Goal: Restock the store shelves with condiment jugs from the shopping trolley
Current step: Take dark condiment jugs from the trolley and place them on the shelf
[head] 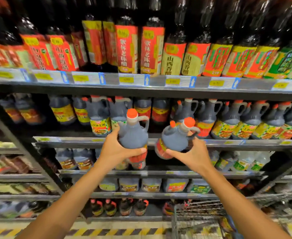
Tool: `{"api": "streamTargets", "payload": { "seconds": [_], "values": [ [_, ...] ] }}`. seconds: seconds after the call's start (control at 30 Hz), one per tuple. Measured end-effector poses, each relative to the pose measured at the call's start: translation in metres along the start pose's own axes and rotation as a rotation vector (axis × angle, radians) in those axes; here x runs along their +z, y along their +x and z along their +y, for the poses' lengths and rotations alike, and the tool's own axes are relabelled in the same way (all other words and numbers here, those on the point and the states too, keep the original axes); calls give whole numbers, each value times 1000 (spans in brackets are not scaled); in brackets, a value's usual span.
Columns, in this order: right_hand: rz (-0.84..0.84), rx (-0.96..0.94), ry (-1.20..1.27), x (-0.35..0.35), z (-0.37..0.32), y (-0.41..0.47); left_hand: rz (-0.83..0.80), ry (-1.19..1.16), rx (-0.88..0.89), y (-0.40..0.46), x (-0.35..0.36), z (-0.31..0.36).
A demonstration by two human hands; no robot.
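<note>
Two hands (115, 149) (192, 155), two jugs (133, 135) (174, 138).

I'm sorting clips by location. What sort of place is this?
A supermarket aisle, most likely: dark shelving with price tags on its edges, rows of labelled sauce bottles, and a wire trolley at lower right. Each hand holds a jug.

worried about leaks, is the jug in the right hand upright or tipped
Tipped. The jug in the right hand leans, its orange cap pointing up and right, while the left hand's jug stands upright.
</note>
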State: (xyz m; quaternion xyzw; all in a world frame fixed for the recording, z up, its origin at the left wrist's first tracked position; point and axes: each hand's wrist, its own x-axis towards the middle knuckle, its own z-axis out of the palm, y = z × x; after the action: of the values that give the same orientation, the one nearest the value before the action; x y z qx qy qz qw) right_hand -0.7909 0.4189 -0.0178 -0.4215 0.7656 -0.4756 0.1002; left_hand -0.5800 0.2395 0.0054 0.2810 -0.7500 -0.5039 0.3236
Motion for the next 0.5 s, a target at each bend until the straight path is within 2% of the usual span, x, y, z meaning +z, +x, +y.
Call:
{"api": "streamTargets", "payload": {
  "seconds": [0.37, 0.5],
  "values": [
    [66, -120, -111, 56, -41, 64, 46, 40, 56, 12, -52, -15],
    [-4, -104, -132, 69, -43, 80, 43, 60, 55, 9, -65, -21]
  ]
}}
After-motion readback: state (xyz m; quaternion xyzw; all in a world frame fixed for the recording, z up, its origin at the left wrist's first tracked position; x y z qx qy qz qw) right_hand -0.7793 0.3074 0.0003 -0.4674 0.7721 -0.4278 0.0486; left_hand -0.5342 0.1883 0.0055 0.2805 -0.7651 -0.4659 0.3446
